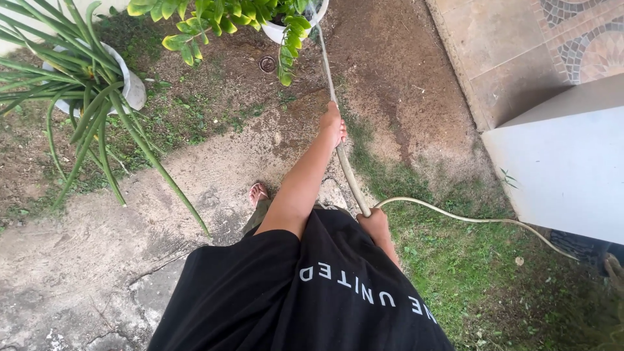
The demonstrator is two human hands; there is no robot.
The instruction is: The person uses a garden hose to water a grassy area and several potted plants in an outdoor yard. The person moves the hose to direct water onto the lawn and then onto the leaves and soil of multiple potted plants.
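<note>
The head view looks down on a person in a black shirt who holds a pale garden hose (351, 185) with both hands. The left hand (333, 125) is stretched out ahead on a straight arm and clenched around the hose well short of its far end; beyond that hand the hose runs on up to the white pot (278, 30) of a broad-leaved green plant (214, 16), where its tip sits at the rim among the leaves. The right hand (375, 222) is drawn in close to the body and closed around the hose where it bends; behind that hand the hose loops away across the grass (455, 260) toward a white wall (559, 169). Left of the outstretched hand stands a second white pot (133, 88) with long, narrow drooping leaves. The long free length ahead of the left hand could likely whip or slide off the rim, soaking the bare soil (383, 71) instead. The sharp bend at the right hand might kink. The wet concrete slab (97, 247) under the sandalled foot (258, 193) looks slippery, and the trailing loop could catch a step.
</note>
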